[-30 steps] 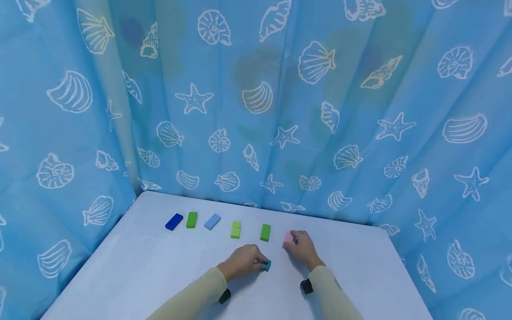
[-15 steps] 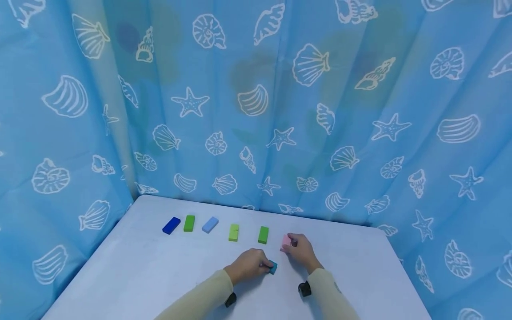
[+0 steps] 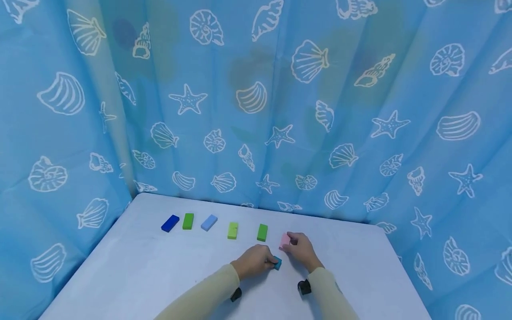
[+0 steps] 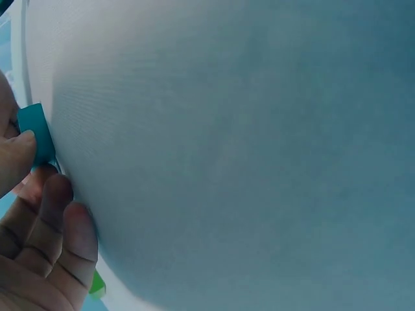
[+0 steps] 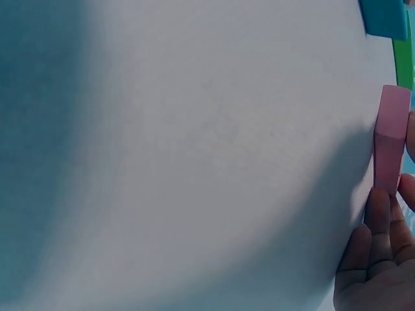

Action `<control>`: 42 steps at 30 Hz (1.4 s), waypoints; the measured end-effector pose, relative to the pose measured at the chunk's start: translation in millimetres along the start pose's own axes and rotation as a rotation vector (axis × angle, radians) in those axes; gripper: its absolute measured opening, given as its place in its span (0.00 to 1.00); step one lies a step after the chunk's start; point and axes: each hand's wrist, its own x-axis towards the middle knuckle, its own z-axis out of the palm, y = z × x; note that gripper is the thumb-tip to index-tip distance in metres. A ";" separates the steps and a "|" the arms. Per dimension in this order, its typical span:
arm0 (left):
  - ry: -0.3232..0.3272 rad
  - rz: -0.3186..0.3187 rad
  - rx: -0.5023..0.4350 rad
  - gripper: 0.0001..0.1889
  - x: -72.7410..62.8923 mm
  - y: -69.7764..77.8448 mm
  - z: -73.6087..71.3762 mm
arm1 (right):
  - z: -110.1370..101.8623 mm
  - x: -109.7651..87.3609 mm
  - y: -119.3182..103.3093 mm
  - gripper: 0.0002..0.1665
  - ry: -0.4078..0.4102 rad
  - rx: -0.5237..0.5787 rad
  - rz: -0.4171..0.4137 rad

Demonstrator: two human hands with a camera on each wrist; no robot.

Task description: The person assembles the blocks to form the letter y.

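Note:
My left hand (image 3: 254, 261) pinches a small teal block (image 3: 278, 263) between thumb and fingers, low at the white tabletop. In the left wrist view the thumb presses on the face of the teal block (image 4: 37, 133), the other fingers lying beside it. My right hand (image 3: 302, 250) holds a pink block (image 3: 284, 241) by its ends, thumb on the near end. The right wrist view has the pink block (image 5: 390, 139) at its right edge, with the teal block (image 5: 386, 16) apart from it above. Just left of the pink block lies a green block (image 3: 262, 232).
Further left along the white table (image 3: 160, 266) are a yellow-green block (image 3: 233, 230), a light blue block (image 3: 209, 222), another green block (image 3: 188, 221) and a dark blue block (image 3: 170, 223), spaced apart. A blue shell-patterned curtain (image 3: 224, 133) hangs behind the table.
My left hand has carried the teal block rightward, closer to the pink one. The right hand keeps its hold on the pink block, nearly still. The head view has shifted slightly.

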 end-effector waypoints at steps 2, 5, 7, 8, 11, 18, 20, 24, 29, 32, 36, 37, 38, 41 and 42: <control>0.009 0.003 -0.003 0.09 1.2 -0.8 -1.0 | -0.3 1.1 -2.1 0.33 0.000 0.003 -0.004; 0.015 0.008 -0.010 0.10 2.6 -1.5 -0.2 | 1.4 1.7 -3.1 0.32 -0.003 0.004 0.014; 0.016 0.000 -0.020 0.10 3.0 -0.7 0.8 | 3.5 1.1 -2.7 0.32 -0.004 0.005 0.028; 0.016 -0.003 -0.025 0.10 3.4 -0.3 1.5 | 4.6 0.6 -2.6 0.32 -0.005 0.008 0.037; 0.016 -0.017 -0.032 0.10 6.3 0.1 3.6 | 7.0 -1.7 -2.4 0.32 -0.005 0.006 0.037; 0.025 -0.055 -0.060 0.09 15.1 3.0 8.1 | 2.7 -6.5 -2.5 0.32 -0.014 0.021 0.027; 0.026 -0.059 -0.074 0.09 16.4 6.1 8.0 | 0.6 -7.3 -0.5 0.31 -0.012 0.021 0.013; 0.022 -0.051 -0.091 0.10 18.2 10.1 10.8 | -1.7 -9.8 3.8 0.30 -0.011 0.026 0.006; 0.035 -0.041 -0.124 0.09 18.2 10.2 11.2 | -2.9 -10.8 6.4 0.29 -0.012 0.038 0.002; 0.049 -0.032 -0.164 0.09 18.1 8.5 11.4 | -2.6 -11.4 6.6 0.29 -0.011 0.049 0.008; 0.068 -0.017 -0.195 0.09 19.8 4.2 14.9 | -1.1 -12.3 7.1 0.29 -0.002 0.060 0.021; 0.069 -0.015 -0.198 0.08 20.3 3.0 16.0 | -1.0 -12.4 7.5 0.29 0.000 0.059 0.023; 0.071 -0.014 -0.205 0.08 20.6 1.8 17.1 | -1.1 -12.5 7.5 0.29 0.001 0.055 0.020; 0.076 -0.019 -0.240 0.07 21.5 -0.6 18.5 | -1.6 -12.5 8.2 0.29 0.000 0.070 0.027; 0.078 -0.026 -0.254 0.07 21.7 -1.0 18.9 | -2.0 -12.4 8.6 0.29 -0.001 0.073 0.025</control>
